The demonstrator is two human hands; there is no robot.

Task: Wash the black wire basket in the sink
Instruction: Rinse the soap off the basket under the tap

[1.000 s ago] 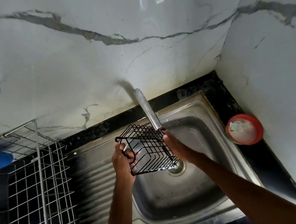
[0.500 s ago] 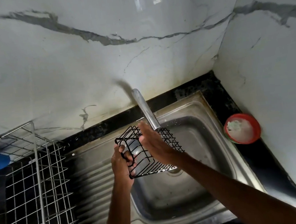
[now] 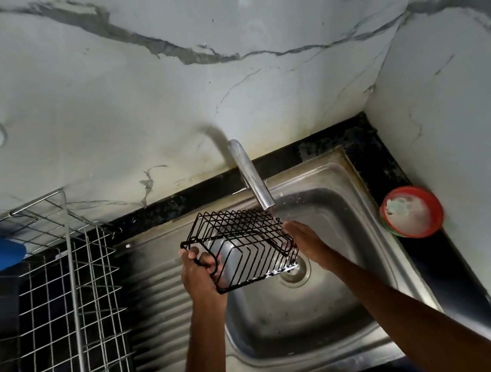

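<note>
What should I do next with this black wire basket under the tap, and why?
Probably slide the basket to the right, so its left end comes under the tap. Only its right end, where the right hand rests against the wires, sits below the spout; the end that the left hand grips hangs off to the side, over the edge of the sink.

Both bare forearms rise from the lower edge and converge. Left hand [image 3: 201, 271]: fingers curled round the left rim wire of the wire basket [image 3: 240, 242], wrist straight. Right hand [image 3: 306, 241]: fingers extended, laid flat against the basket's right side.
</note>
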